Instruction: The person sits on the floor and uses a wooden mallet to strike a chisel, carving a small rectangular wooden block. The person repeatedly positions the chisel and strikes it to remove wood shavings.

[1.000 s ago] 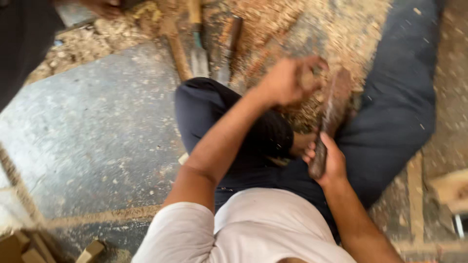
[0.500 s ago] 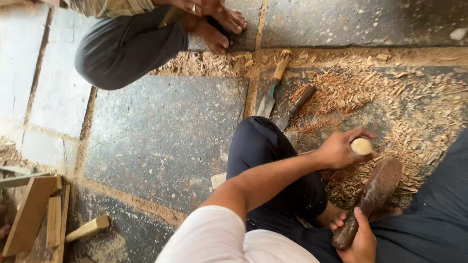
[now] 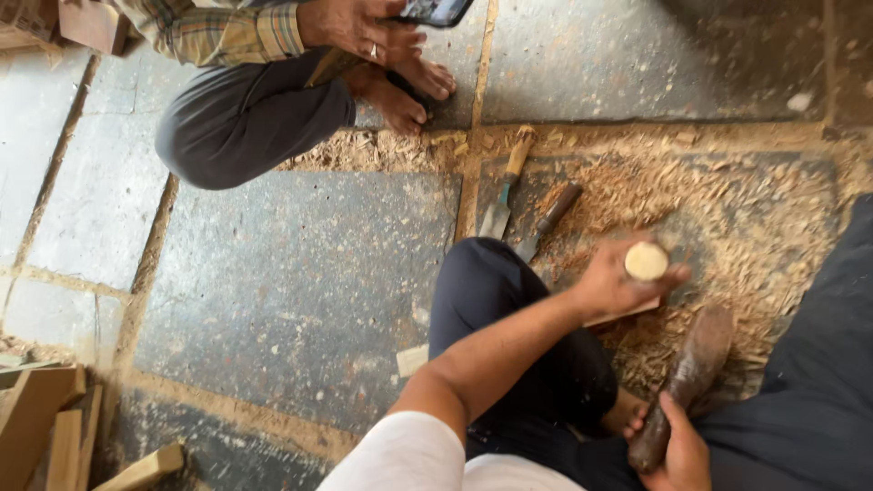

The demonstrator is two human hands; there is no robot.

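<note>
Right hand (image 3: 677, 450) sitting at the bottom edge, fingers wrapping closed around the lower end of a dark brown, rough, club-shaped wooden mallet (image 3: 684, 382); mallet is slanting up to the right, its thick head lying over the shavings. Left hand (image 3: 611, 284) reaching forward over the bent knee in dark trousers, fingers closing around a pale, round-ended wooden piece (image 3: 646, 262); smooth cream end face is pointing up at the camera, a flat strip showing just below the hand. Loose curly light-brown wood shavings (image 3: 727, 218) covering the grey speckled stone floor (image 3: 300, 291) around both hands. Just beyond the knee, two chisels lying on the floor: one with pale wooden handle and flat metal blade (image 3: 505, 186), one with dark handle (image 3: 550, 218), side by side, near but apart. Farther off, another person sitting, checked sleeve, hand (image 3: 359, 27) holding a dark phone (image 3: 435, 11), bare feet on the floor. Versus half a second ago: view is shifting down, other person showing more; pale piece is sitting lower, mallet grip unchanged.
</note>
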